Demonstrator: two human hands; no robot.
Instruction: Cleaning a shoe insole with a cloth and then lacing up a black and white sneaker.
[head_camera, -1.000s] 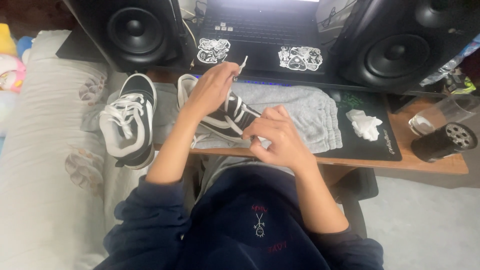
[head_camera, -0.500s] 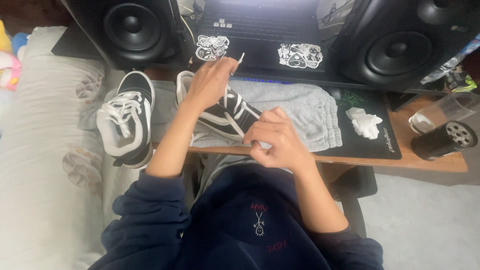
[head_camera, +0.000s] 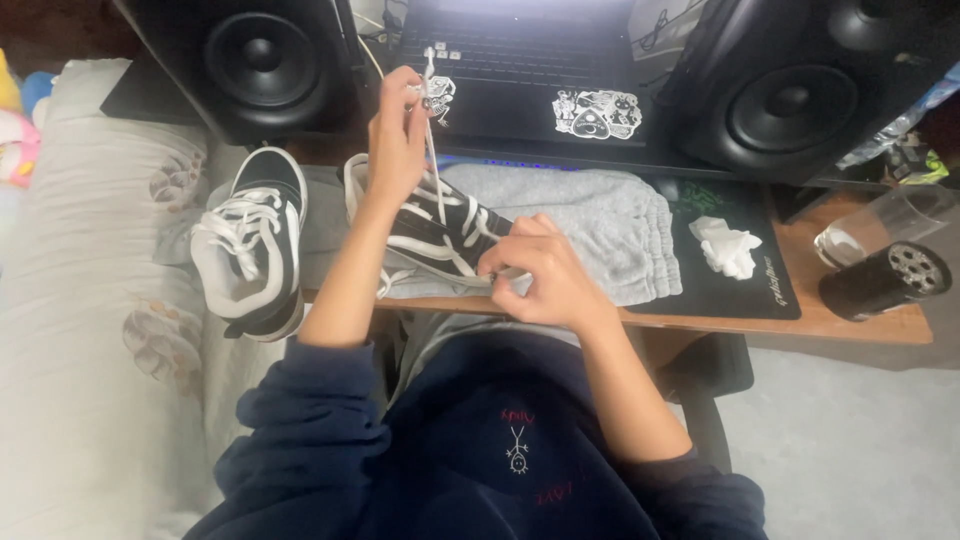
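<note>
Pinching a limp white lace (head_camera: 432, 165) taut, the left hand (head_camera: 398, 135) closes on it; the right hand (head_camera: 535, 270) grips the light sneaker (head_camera: 440, 235) at the surface's near edge.

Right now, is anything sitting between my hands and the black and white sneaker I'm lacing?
Nothing visible does. The left hand pinches the white shoelace pulled up from the black and white sneaker, and the right hand rests directly on its heel end. The second sneaker lies off to the left, apart.

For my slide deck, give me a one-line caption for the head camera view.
Left hand pulls a white lace up from a black-and-white sneaker; right hand steadies it.
</note>
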